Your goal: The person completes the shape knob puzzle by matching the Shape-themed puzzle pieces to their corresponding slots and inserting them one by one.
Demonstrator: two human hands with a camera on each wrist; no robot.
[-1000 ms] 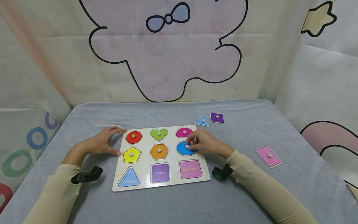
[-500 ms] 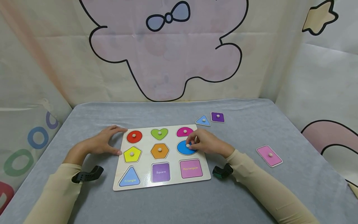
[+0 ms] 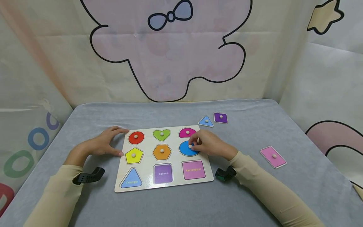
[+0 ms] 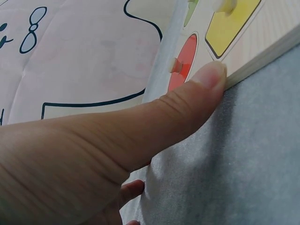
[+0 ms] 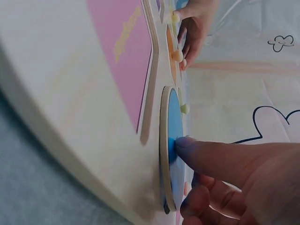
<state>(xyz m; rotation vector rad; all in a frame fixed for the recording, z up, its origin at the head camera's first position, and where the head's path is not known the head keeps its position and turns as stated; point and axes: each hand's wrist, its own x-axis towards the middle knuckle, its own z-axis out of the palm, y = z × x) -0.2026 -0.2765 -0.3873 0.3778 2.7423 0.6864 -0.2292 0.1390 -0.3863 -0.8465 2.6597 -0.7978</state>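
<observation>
A wooden knob puzzle board [image 3: 148,154] lies on the grey cloth. My right hand [image 3: 211,143] pinches the knob of the blue oval puzzle piece [image 3: 185,149] at the board's right side. In the right wrist view the oval's pale edge [image 5: 164,122] stands proud of the board's surface. My left hand [image 3: 97,146] steadies the board's left side, fingers spread, with the thumb [image 4: 211,77] at its edge near the yellow pentagon [image 3: 131,157]. The red circle [image 3: 132,138], green heart [image 3: 158,135], orange hexagon [image 3: 157,153] and magenta semicircle [image 3: 183,133] sit in the board.
Beyond the board's far right corner lie a blue triangle piece [image 3: 203,122] and a purple square piece [image 3: 217,119]. A pink rectangle piece [image 3: 267,154] rests farther right. Bare printed recesses for triangle [image 3: 131,177], square [image 3: 163,178] and rectangle [image 3: 194,174] line the near row.
Both hands keep almost the same place and hold; the right fingers stay at the oval's knob. The head view has shifted very slightly.
</observation>
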